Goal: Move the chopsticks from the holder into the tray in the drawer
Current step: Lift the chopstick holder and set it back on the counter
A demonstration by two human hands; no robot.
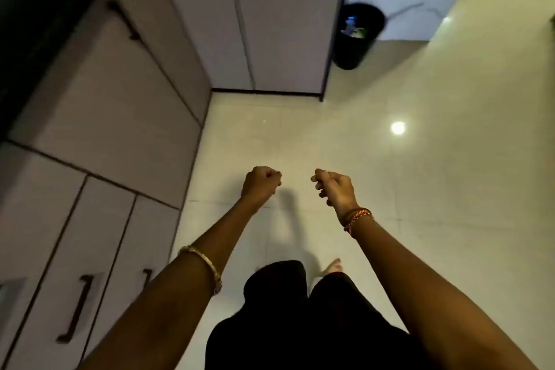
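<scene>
Both arms reach forward over the pale tiled floor. My left hand (260, 185) is curled into a fist with nothing in it. My right hand (335, 186) is also curled shut and holds nothing that I can see. No chopsticks, holder or tray are in view. The drawers (75, 249) of the cabinet run along the left side, and all of them are closed. The picture is blurred by motion.
A dark counter edge (36, 24) runs above the cabinets at the upper left. Tall cabinet doors (270, 24) stand ahead. A black waste bin (356, 36) sits on the floor beside them. My dark trousers and one foot (333, 266) show below the hands.
</scene>
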